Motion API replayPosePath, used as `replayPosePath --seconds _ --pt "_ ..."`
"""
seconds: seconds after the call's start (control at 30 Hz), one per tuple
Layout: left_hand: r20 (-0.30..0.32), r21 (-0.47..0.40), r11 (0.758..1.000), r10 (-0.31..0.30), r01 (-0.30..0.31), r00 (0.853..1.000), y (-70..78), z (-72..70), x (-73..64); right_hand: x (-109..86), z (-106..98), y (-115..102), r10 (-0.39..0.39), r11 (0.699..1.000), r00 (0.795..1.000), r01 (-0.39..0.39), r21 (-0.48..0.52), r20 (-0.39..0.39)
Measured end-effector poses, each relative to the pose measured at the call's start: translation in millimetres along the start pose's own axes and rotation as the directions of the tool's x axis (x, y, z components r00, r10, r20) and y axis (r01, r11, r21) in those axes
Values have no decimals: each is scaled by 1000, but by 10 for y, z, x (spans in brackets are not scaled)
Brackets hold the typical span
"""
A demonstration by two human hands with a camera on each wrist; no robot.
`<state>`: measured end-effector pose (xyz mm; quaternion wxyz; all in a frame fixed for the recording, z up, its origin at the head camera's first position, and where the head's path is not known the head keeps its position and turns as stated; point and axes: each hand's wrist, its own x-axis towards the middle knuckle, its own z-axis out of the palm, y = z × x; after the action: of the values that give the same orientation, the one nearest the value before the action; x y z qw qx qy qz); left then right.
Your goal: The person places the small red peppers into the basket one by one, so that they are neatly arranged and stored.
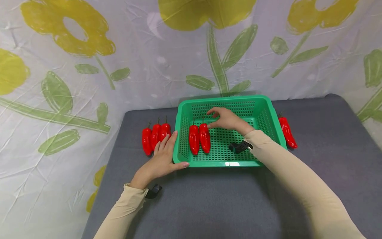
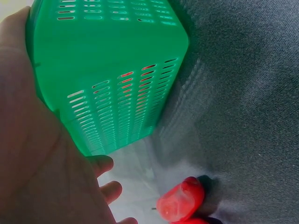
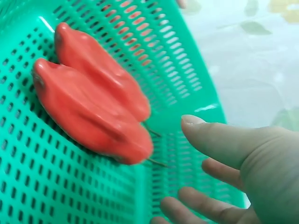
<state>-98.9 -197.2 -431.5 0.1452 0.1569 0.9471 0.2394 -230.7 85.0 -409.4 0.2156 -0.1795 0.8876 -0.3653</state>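
Note:
Two red chili peppers [image 1: 194, 140] lie side by side in the left part of a green plastic basket [image 1: 206, 164], stems toward the back wall. Over the basket, my right hand [image 1: 225, 119] has its thumb and fingers spread apart, beside the stem end of the right-hand pepper [image 1: 205, 139]. In the right wrist view nothing is between thumb [image 3: 210, 137] and fingers. My left hand [image 1: 159, 162] rests at the basket's front left corner, its thumb along the front rim and its fingers stretched out along the left side.
Three more red peppers [image 1: 147, 141] lie in a row on the grey cloth left of the basket, close to my left fingertips. A single pepper [image 1: 287, 132] lies along the basket's right side. Behind the table [image 1: 215, 202] hangs a flower-printed curtain [image 1: 149, 66].

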Motion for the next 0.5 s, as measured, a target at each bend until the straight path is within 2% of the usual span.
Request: replayPosePath --seconds 0.3,0.5 --pt "-5 -6 1000 -8 8 1000 15 -11 -13 -317 -419 28 7 1000 1000 -7 25 8" --pt "1 -3 1000 -11 11 1000 18 -5 -15 -595 -777 147 49 997 999 -48 68 -22"
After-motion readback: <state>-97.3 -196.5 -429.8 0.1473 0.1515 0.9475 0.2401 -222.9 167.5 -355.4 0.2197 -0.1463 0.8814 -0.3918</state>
